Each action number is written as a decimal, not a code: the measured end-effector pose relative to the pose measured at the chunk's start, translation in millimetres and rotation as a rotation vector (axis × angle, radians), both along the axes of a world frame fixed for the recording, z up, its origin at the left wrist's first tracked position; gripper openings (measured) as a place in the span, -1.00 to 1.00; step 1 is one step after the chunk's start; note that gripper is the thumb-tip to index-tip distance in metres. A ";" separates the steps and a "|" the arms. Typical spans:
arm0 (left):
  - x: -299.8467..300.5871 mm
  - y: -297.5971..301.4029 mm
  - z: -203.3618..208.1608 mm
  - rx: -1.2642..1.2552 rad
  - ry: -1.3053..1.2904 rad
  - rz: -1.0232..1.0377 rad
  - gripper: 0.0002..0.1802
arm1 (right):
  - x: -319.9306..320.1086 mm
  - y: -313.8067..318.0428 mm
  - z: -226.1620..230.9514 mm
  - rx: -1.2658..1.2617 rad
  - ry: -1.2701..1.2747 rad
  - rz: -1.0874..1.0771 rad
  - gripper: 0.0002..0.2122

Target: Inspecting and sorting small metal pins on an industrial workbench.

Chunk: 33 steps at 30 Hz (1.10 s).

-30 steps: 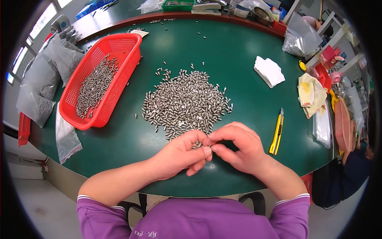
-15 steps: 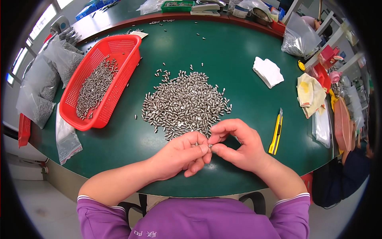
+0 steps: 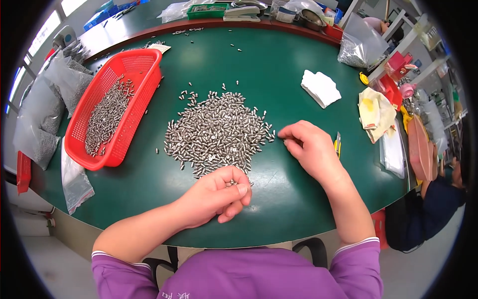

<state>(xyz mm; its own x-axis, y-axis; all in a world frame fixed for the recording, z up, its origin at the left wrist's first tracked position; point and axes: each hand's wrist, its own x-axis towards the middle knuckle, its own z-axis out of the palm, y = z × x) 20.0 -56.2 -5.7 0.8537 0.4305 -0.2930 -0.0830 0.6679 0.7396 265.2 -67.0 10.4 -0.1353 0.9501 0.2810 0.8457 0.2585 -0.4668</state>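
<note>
A heap of small bullet-shaped metal parts (image 3: 214,132) lies on the green table in front of me. My left hand (image 3: 219,194) is curled closed at the heap's near edge, with thumb and forefinger together. A bit of shiny metal shows inside its curled fingers; how many parts it holds is hidden. My right hand (image 3: 313,149) is at the heap's right edge, palm down. Its forefinger reaches toward the outermost parts, the thumb lies below with a small gap between, and nothing shows in it.
A red perforated basket (image 3: 142,107) holding more metal parts stands left, beside filled plastic bags (image 3: 45,109). A yellow utility knife (image 3: 338,145) lies partly behind my right hand. White paper (image 3: 321,89) and a cream cloth (image 3: 374,114) lie right. A person (image 3: 423,214) sits beyond the right edge.
My right hand has parted from the left and moved right and away from me to the heap's right edge. My left hand stays closed near the heap. The whole view has shifted slightly.
</note>
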 end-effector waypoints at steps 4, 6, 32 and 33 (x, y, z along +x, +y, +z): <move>0.2 -0.3 0.3 0.009 -0.024 0.004 -0.87 | 1.3 -6.7 2.8 -0.075 0.030 -0.075 -0.85; 0.4 0.2 -0.4 0.018 -0.043 0.001 -0.86 | 4.3 -7.3 0.9 -0.085 0.036 -0.074 -0.87; 2.2 -0.4 1.8 0.063 0.094 0.040 -0.85 | -43.7 -23.5 -0.1 -0.002 0.357 0.342 -0.85; 2.3 -0.4 1.2 0.064 0.095 0.037 -0.85 | -43.3 -23.0 -0.1 0.019 0.359 0.288 -0.84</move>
<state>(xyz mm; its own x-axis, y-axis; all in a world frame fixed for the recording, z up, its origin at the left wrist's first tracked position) 22.3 -56.5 -4.5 0.8064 0.4819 -0.3427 -0.0343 0.6166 0.7865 221.9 -89.9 10.3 -0.2844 0.8823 0.3750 0.5236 0.4706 -0.7101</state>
